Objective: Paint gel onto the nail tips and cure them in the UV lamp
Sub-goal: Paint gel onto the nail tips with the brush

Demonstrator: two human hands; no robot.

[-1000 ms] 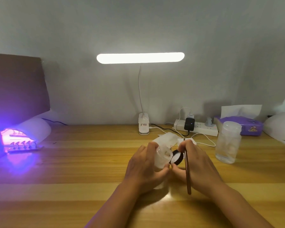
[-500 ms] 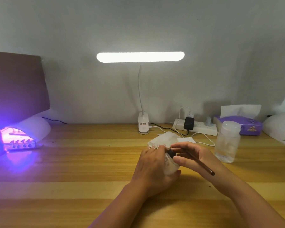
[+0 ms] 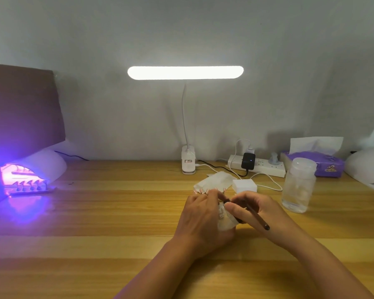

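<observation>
Closing the gel pot is the step in hand, as I judge it. My left hand (image 3: pixel 205 219) is wrapped round the small frosted translucent jar (image 3: pixel 226 223), which seems tipped toward my right. My right hand (image 3: pixel 261 210) pinches the jar's round black lid (image 3: pixel 226 200) with thumb and fingertips, against the jar's mouth. Whether the thread has caught I cannot tell, since my thumb hides the seam. The same hand carries the thin brown-handled brush (image 3: pixel 257 217), slanted across it with the butt end pointing out to my right. Both hands meet at the jar, low over the pale wooden table (image 3: pixel 117 212).

One rack of nail tips (image 3: pixel 28 187) sits at the mouth of the white domed UV lamp (image 3: pixel 50 165) far to my left, bathed in violet glow. A second row of small pinkish nail tips (image 3: pixel 205 191) lies just behind my left knuckles, in front of a folded white tissue (image 3: pixel 216 180). Whether these are coated I cannot make out.

Next I would need to twist the lid home without letting the brush's working end touch skin or table. Then the jar should go down upright to free a hand.

A second ago the lid was off, held beside the open jar with the brush standing nearly upright. Half a second ago it had reached the mouth and the brush had swung flat. Since then my hands have barely shifted, and the lamp glows as before.
</observation>
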